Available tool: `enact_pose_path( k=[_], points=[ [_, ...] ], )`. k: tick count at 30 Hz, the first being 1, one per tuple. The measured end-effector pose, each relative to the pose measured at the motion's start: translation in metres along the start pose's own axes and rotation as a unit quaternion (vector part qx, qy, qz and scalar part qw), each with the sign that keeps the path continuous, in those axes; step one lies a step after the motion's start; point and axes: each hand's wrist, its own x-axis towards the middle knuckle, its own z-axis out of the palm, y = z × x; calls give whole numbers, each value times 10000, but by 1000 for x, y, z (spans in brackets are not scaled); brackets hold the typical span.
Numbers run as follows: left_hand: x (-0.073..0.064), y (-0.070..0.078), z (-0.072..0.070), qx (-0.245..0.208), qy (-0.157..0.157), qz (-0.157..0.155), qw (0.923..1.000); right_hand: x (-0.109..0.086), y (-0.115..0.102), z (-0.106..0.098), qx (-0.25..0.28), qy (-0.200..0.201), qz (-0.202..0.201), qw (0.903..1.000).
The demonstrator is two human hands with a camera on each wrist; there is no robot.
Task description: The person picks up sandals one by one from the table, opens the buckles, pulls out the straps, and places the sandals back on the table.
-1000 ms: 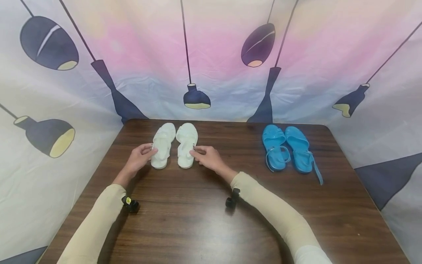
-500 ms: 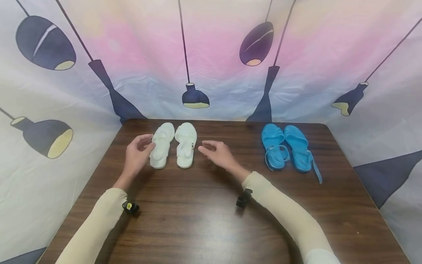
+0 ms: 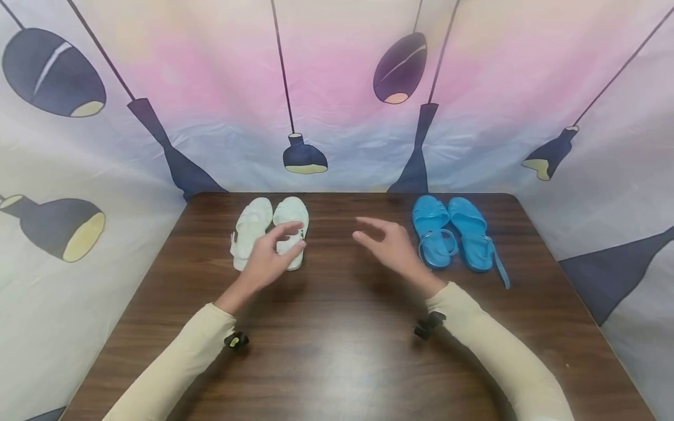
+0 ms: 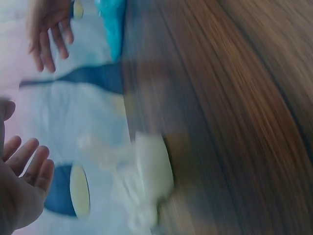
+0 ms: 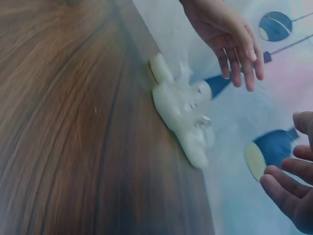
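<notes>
Two white sandals stand side by side near the far left of the table: the left one (image 3: 254, 221) and the right one (image 3: 291, 211), which has a small metal buckle on its outer side. My left hand (image 3: 270, 259) hovers over the white pair, fingers loosely bent and holding nothing, and covers part of both sandals in the head view. Between the two pairs, my right hand (image 3: 392, 245) is in the air with thumb and fingers apart, close to the left blue sandal (image 3: 429, 213). Beside that one lies the right blue sandal (image 3: 466, 216), its strap hanging loose.
The brown wooden table (image 3: 326, 327) has its far edge against a cloth backdrop (image 3: 337, 76) printed with hanging lamps. Small black cameras sit on both wrists.
Both hands have let go of the white sandals and risen. They have moved to the right, the right hand towards the blue pair. The sandals stay in place; the head view has shifted slightly.
</notes>
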Motion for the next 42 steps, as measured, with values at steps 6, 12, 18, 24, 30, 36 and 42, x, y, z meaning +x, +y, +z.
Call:
enact_pose_path(
  k=[6,12,18,24,30,36,42],
  points=[
    [14,18,39,-58,-548,245,9982,-17,14,-40,-214,432,-110,9988],
    [33,29,81,-387,-818,133,9958,-31,28,-76,-402,579,225,9973],
    [50,39,122,-610,-1057,-172,9924,-40,47,-102,-830,772,443,9926],
    [64,42,162,-900,-1352,-288,9863,-49,58,-118,-1289,682,1033,9839],
    [72,43,194,-928,-1562,-435,9824,-52,69,-124,-1472,387,1464,9775],
    [78,46,217,-874,-1739,-675,9786,-47,71,-124,-1653,-7,1741,9708],
    [80,50,233,-767,-1896,-889,9748,-41,76,-121,-1879,-156,1831,9649]
  ],
)
